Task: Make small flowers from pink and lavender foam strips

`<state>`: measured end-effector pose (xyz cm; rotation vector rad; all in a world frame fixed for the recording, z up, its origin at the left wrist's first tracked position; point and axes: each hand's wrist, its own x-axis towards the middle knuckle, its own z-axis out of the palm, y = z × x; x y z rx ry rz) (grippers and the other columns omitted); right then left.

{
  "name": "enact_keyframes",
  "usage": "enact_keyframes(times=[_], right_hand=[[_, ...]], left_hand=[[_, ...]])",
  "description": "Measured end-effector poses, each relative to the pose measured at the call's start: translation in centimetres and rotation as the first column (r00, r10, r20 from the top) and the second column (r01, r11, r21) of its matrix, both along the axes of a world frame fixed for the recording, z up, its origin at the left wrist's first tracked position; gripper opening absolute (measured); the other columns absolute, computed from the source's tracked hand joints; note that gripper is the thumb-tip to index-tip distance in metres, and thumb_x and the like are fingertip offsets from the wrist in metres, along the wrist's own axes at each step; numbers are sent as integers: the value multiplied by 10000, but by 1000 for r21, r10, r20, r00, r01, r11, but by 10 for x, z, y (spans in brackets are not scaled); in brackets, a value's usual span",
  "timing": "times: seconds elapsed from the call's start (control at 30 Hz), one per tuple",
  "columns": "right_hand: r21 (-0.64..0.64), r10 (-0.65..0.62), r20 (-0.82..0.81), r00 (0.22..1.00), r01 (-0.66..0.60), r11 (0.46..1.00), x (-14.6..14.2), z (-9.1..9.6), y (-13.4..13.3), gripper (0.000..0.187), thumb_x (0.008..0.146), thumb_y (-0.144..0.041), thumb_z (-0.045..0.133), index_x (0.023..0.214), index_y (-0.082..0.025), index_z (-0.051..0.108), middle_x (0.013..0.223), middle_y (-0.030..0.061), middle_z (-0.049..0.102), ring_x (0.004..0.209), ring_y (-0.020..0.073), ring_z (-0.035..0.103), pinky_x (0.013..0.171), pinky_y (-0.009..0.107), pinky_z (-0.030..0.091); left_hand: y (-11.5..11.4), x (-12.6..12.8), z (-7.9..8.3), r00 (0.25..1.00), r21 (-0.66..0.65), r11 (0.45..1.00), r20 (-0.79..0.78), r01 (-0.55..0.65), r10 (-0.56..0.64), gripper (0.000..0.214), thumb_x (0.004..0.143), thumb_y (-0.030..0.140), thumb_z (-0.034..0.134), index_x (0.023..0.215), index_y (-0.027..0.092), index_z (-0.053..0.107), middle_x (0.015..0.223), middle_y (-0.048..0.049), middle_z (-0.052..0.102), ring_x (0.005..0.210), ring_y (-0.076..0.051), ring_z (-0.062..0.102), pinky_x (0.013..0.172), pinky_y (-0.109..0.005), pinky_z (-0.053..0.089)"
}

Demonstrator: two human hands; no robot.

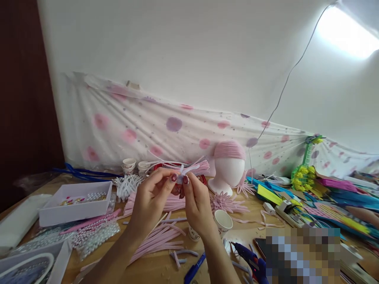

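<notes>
My left hand [151, 196] and my right hand [199, 202] meet in the middle of the view, raised over the table. Between both sets of fingertips is a pale lilac pipe cleaner [192, 169], its thin ends sticking out above the nails. The fingers hide how it is bent. Beneath my left forearm lies a bundle of pink pipe cleaners [161, 238]. Short grey-lilac pieces [191, 252] are scattered by a blue pen [194, 269]. Beside my right wrist stands a paper cup [223, 221], with a second cup [194, 233] partly covered by that hand.
A white foam head [229, 172] with a pink wrapped cap stands behind. At left is a white box [75, 215] of beads and bagged pearls [97, 236]. A blue glue gun [250, 258] lies front right, near a power strip [288, 217] and coloured craft pieces.
</notes>
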<state>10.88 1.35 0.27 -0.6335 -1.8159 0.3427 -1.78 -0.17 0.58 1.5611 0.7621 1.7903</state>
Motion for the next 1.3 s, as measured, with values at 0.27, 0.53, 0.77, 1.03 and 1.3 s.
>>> enact_keyframes(times=[0.27,0.53,0.77,1.03,1.3], right_hand=[[35,91,-92,992,-88,995,2,1,-6,293,999,-241,402,713,-198,443,631,-30,463,572,108,413,549,224,338],[-15,47,-192,980,-51,999,2,6,-10,191,963,-255,523,786,-188,551,662,-24,529,601,106,497,576,220,401],[8,69,-238,969,-69,998,-2,-6,1,79,970,-186,479,926,-218,535,748,-9,568,640,117,552,572,218,456],[174,-39,-129,991,61,983,1,-4,-1,115,936,-118,486,896,-221,518,721,-18,601,612,117,556,558,226,432],[-14,89,-244,966,-95,995,0,-2,-2,123,963,-221,498,842,-204,517,678,-17,553,566,108,506,512,219,410]], left_hand=[[-4,-3,0,1000,196,980,-12,26,-24,137,838,177,677,894,263,767,917,-8,673,849,-121,639,695,-151,551],[-8,-2,3,998,135,989,-19,-60,63,106,841,187,668,836,238,762,860,-8,700,757,-128,657,665,-184,557],[-6,-9,0,978,110,978,-96,-177,188,134,801,159,676,835,254,764,864,-7,751,789,-164,693,758,-262,586],[-1,-11,4,996,-156,985,75,67,-56,106,686,231,792,733,187,707,748,2,721,716,-141,684,674,-205,578],[-3,-4,2,1000,6,1000,-27,1,-1,97,815,181,667,725,187,633,754,20,612,695,-113,592,664,-199,507]])
